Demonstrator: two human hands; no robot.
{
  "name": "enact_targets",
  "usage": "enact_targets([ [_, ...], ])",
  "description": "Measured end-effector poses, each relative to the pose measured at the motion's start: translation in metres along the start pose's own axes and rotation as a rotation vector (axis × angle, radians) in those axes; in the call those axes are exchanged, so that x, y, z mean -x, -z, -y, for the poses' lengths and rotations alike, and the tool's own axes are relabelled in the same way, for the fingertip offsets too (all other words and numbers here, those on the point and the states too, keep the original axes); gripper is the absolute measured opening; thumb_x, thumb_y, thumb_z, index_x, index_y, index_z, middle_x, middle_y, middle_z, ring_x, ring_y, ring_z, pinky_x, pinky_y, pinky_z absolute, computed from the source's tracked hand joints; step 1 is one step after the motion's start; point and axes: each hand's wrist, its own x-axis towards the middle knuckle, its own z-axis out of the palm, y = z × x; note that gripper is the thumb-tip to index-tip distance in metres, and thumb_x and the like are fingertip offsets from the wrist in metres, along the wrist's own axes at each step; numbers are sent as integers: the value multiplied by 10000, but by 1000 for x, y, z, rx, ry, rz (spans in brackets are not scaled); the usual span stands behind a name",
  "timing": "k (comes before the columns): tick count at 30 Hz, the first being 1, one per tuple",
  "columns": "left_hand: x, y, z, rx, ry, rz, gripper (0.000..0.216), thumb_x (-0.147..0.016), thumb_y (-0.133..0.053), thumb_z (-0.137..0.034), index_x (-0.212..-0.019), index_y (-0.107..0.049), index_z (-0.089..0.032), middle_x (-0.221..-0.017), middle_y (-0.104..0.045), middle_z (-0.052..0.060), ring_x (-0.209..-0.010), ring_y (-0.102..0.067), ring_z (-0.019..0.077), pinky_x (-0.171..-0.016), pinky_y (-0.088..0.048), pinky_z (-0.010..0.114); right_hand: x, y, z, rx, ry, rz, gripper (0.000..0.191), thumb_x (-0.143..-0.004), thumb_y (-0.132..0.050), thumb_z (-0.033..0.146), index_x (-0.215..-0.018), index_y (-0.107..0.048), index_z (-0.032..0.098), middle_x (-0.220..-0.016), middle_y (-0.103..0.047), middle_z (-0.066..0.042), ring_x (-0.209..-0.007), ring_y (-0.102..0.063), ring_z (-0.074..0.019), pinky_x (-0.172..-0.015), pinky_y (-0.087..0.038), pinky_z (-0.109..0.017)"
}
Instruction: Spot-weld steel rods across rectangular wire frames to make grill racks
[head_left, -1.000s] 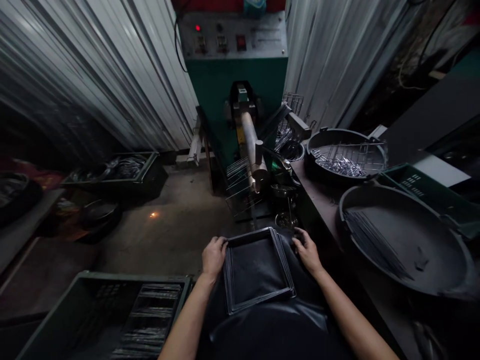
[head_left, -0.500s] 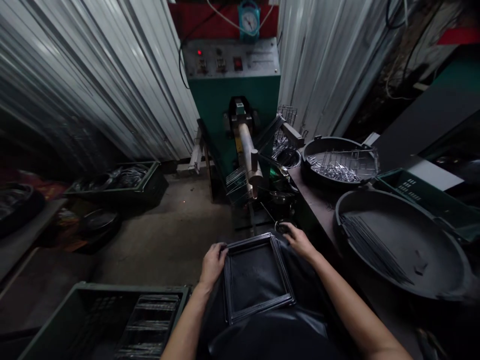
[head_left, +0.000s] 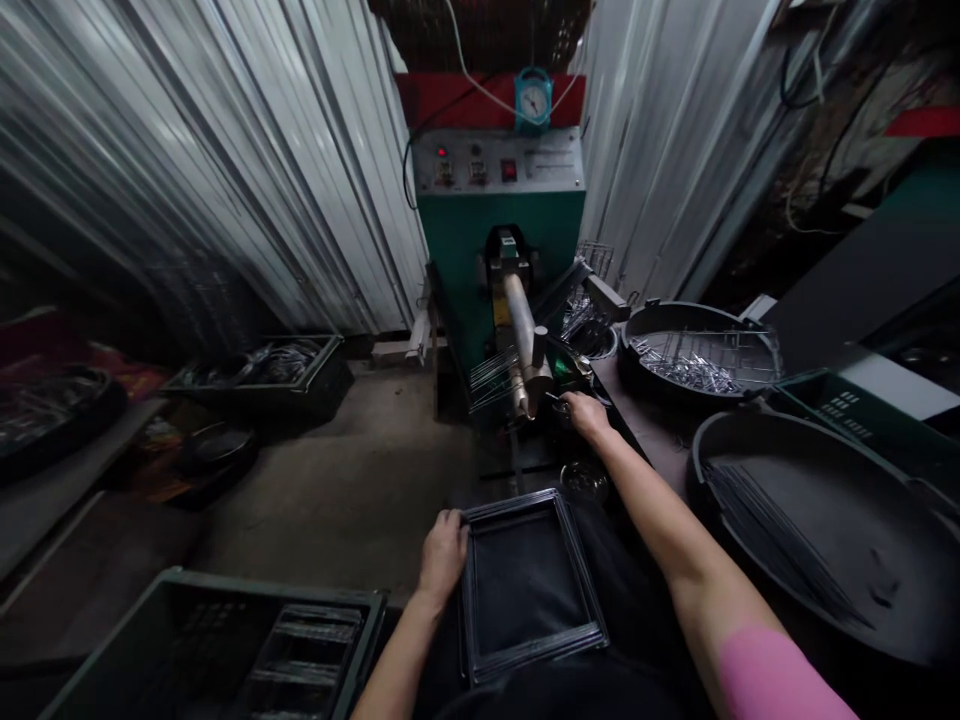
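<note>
A stack of square metal wire frames [head_left: 531, 655] rests on my lap over dark cloth. My left hand [head_left: 444, 552] has its fingers closed on the stack's far left corner. Stretched forward, my right hand [head_left: 586, 415] is pinched at a small, thin metal piece [head_left: 555, 397] whose full shape is hidden. It is just right of the machine's rounded metal arm [head_left: 520, 315]. Below that arm, to the left, a set of thin parallel wires [head_left: 491, 378] sticks out. A shiny round bowl [head_left: 585, 482] is between my right forearm and the frames.
Ahead stands a green machine [head_left: 457, 230] with a control panel [head_left: 544, 160] and a teal clock [head_left: 533, 102]. On the right are a black tub [head_left: 795, 430] holding long rods and another tub [head_left: 634, 325] of short metal pieces. A green crate [head_left: 169, 590] holds wire frames at lower left.
My right hand has moved forward from beside the frames to near the machine's arm. My left hand stays on the frame stack. The camera view has tilted up and shifted left slightly.
</note>
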Motion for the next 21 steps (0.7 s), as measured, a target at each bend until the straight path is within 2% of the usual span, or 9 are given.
enact_targets([
  [2, -1, 4, -1, -15, 16, 23, 130, -767, -424, -141, -835, -534, -162, -840, -541, 88, -767, -549, 184, -656, -410, 271, 15, -4, 3, -27, 3, -20, 349, -753, -432, 81, -1033, -574, 232, -967, -609, -53, -860, -552, -191, -728, -397, -280],
  [4, -2, 9, -3, -45, 40, 60, 125, -768, -427, -146, -822, -538, -164, -836, -539, 84, -762, -545, 181, -656, -402, 266, 42, -7, 3, -158, -3, -32, 370, -753, -438, 108, -1088, -528, 234, -935, -613, -28, -824, -557, -166, -717, -406, -263],
  [8, -4, 18, -9, -64, 32, 117, 135, -777, -415, -157, -796, -545, -187, -847, -539, 70, -740, -536, 170, -645, -385, 257, 109, -4, -1, -623, -157, 29, 286, -753, -465, 237, -1019, -551, 175, -624, -584, 12, -557, -532, -128, -568, -415, -245],
  [10, -3, 22, -12, -23, 8, 91, 139, -773, -417, -155, -771, -550, -194, -859, -543, 68, -778, -530, 179, -674, -383, 266, 138, 2, -2, -725, -247, 67, 283, -752, -482, 295, -980, -566, 150, -566, -560, 16, -511, -509, -119, -540, -410, -246],
  [12, -1, 25, -14, 83, -5, 23, 121, -768, -438, -184, -766, -558, -199, -879, -548, 68, -833, -519, 191, -721, -381, 280, 160, 9, -3, -747, -282, 70, 293, -752, -499, 327, -967, -578, 145, -600, -575, 1, -549, -524, -126, -573, -422, -260],
  [14, 2, 26, -15, 289, 23, -31, 111, -764, -467, -251, -793, -563, -202, -858, -556, 58, -829, -521, 187, -727, -387, 278, 175, 16, -3, -734, -235, 56, 275, -746, -526, 329, -952, -594, 160, -730, -608, -30, -678, -559, -153, -670, -434, -291],
  [17, 5, 24, -19, 730, 199, 50, 208, -758, -472, -378, -795, -548, -189, -620, -504, -3, -579, -497, 123, -539, -385, 222, 190, 25, 5, -716, -61, 60, 266, -717, -589, 304, -958, -602, 192, -937, -593, -55, -893, -543, -190, -821, -402, -328],
  [19, 5, 19, -26, 995, 383, 130, 282, -744, -464, -451, -764, -525, -176, -474, -369, -60, -398, -364, 72, -393, -285, 179, 198, 29, 16, -719, 61, 130, 342, -695, -626, 299, -1020, -579, 205, -1005, -568, -62, -945, -527, -195, -852, -391, -330],
  [21, 3, 13, -35, 1168, 526, 147, 324, -715, -481, -492, -743, -500, -170, -423, -260, -97, -326, -241, 41, -337, -183, 156, 206, 29, 32, -708, 192, 255, 426, -690, -639, 302, -1094, -537, 214, -1031, -553, -67, -983, -509, -197, -870, -384, -329],
])
